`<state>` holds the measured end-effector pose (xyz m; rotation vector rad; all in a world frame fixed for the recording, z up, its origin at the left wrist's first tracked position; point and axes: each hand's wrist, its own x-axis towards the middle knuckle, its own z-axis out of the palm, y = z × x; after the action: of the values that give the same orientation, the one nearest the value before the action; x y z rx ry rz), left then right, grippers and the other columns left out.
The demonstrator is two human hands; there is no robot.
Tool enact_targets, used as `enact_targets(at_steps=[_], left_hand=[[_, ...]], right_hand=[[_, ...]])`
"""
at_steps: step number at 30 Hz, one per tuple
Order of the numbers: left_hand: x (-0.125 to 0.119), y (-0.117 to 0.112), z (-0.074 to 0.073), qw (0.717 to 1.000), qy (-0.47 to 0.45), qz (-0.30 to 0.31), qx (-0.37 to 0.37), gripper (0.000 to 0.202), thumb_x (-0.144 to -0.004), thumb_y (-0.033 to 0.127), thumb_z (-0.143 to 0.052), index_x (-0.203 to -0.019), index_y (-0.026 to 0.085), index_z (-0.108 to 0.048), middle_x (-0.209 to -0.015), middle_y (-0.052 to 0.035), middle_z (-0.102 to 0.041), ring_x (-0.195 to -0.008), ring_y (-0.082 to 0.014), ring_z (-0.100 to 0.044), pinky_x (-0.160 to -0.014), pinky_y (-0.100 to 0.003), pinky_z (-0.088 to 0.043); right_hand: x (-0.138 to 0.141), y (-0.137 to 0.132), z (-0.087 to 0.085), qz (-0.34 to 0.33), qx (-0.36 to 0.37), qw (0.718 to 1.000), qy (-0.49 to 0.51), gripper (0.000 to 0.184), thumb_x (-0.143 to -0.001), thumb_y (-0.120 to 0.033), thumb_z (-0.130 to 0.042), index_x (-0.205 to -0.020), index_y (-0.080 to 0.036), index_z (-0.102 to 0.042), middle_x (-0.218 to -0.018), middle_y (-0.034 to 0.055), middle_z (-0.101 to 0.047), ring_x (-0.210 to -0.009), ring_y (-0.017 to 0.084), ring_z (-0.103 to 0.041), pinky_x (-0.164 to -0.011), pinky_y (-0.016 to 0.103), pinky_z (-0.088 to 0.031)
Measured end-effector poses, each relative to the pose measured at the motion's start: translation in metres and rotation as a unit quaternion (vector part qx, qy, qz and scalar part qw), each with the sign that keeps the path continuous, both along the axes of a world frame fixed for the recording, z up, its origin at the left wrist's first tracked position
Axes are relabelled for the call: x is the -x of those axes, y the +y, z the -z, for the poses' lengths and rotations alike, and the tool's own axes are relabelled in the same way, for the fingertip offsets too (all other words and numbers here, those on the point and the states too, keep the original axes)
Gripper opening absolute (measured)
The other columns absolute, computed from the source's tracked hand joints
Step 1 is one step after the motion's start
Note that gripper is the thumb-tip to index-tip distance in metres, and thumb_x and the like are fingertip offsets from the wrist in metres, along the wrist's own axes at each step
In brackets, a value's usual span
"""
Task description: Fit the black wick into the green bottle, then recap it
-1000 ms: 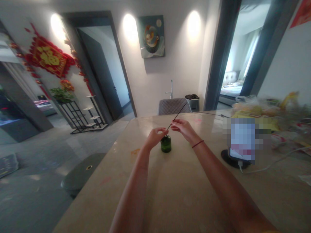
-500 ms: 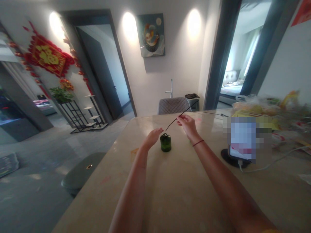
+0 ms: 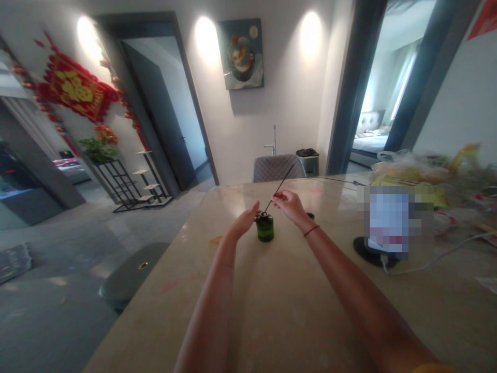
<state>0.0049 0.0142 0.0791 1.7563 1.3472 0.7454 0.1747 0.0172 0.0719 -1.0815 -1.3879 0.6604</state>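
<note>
On my beige stone table [image 3: 272,311], a small green cylindrical jar [image 3: 264,228] stands ahead of me. My left hand [image 3: 244,223] is just left of it; my right hand [image 3: 289,203] is just right, pinching a thin black rod [image 3: 280,185] above it. A grey quilted chair [image 3: 277,168] stands beyond the far edge, and a round black stand [image 3: 365,248] sits on the table to the right.

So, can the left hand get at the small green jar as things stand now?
Probably yes: the left hand sits just beside the green jar, with nothing between them. The thin black stick in the right hand only reaches the jar's top, leaving its side free.
</note>
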Motion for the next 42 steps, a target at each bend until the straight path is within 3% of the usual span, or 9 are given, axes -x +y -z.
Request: enact_targets(at_steps=[5,11,16,22,34,38,42], left_hand=[[0.000,0.000,0.001,1.000,-0.017,0.009,0.008,0.073,-0.077,0.069,-0.026,-0.111,0.013,-0.059,-0.113,-0.0122,-0.061,-0.097,-0.0228,-0.058,-0.078,-0.028,-0.043],[0.007,-0.003,0.009,0.995,-0.015,0.050,0.084,0.063,-0.076,0.067,-0.032,-0.118,0.025,-0.053,-0.121,-0.0065,-0.057,-0.104,-0.0238,-0.055,-0.079,-0.032,-0.042],[0.011,-0.006,0.013,0.993,0.011,0.071,0.094,0.053,-0.078,0.059,-0.037,-0.122,0.031,-0.047,-0.130,-0.0033,-0.048,-0.111,-0.0240,-0.050,-0.083,-0.033,-0.041],[0.009,-0.006,0.012,0.990,0.028,0.090,0.107,0.050,-0.083,0.054,-0.029,-0.128,0.032,-0.037,-0.135,-0.0034,-0.043,-0.116,-0.0229,-0.046,-0.089,-0.037,-0.038],[0.007,-0.006,0.012,0.990,0.027,0.078,0.114,0.047,-0.086,0.047,-0.027,-0.126,0.028,-0.040,-0.133,-0.0047,-0.045,-0.114,-0.0231,-0.048,-0.087,-0.037,-0.038],[0.008,-0.003,0.014,0.989,0.037,0.078,0.119,0.042,-0.085,0.042,-0.032,-0.123,0.028,-0.042,-0.130,-0.0049,-0.048,-0.112,-0.0221,-0.049,-0.082,-0.033,-0.040],[0.008,0.000,0.018,0.989,0.031,0.067,0.125,0.041,-0.083,0.042,-0.034,-0.121,0.026,-0.044,-0.127,-0.0061,-0.050,-0.110,-0.0219,-0.051,-0.079,-0.032,-0.040]], right_hand=[[0.010,-0.003,0.006,0.003,0.029,0.995,-0.097,0.017,-0.074,-0.028,-0.054,-0.076,-0.012,-0.061,-0.073,0.0065,-0.067,-0.065,0.013,-0.062,-0.061,0.022,-0.047],[0.013,-0.006,0.009,-0.004,0.043,0.987,-0.156,0.016,-0.075,-0.024,-0.055,-0.079,-0.012,-0.065,-0.079,0.0072,-0.069,-0.072,0.014,-0.063,-0.065,0.021,-0.046],[0.013,-0.005,0.012,0.005,0.036,0.983,-0.182,0.019,-0.075,-0.026,-0.055,-0.078,-0.011,-0.067,-0.079,0.0073,-0.070,-0.074,0.015,-0.063,-0.065,0.021,-0.045],[0.012,0.000,0.018,0.000,0.017,0.983,-0.184,0.022,-0.076,-0.030,-0.054,-0.074,-0.012,-0.066,-0.073,0.0065,-0.068,-0.070,0.016,-0.062,-0.062,0.022,-0.043],[0.009,0.004,0.022,-0.019,0.023,0.986,-0.165,0.025,-0.076,-0.033,-0.052,-0.069,-0.012,-0.064,-0.066,0.0048,-0.064,-0.062,0.014,-0.057,-0.059,0.023,-0.041],[0.008,0.003,0.023,-0.050,0.048,0.986,-0.154,0.031,-0.077,-0.039,-0.050,-0.072,-0.011,-0.063,-0.067,0.0050,-0.063,-0.062,0.014,-0.056,-0.057,0.024,-0.041],[0.005,0.002,0.023,-0.123,0.088,0.982,-0.111,0.033,-0.072,-0.040,-0.058,-0.087,-0.011,-0.062,-0.084,0.0079,-0.064,-0.076,0.016,-0.059,-0.066,0.026,-0.045]])
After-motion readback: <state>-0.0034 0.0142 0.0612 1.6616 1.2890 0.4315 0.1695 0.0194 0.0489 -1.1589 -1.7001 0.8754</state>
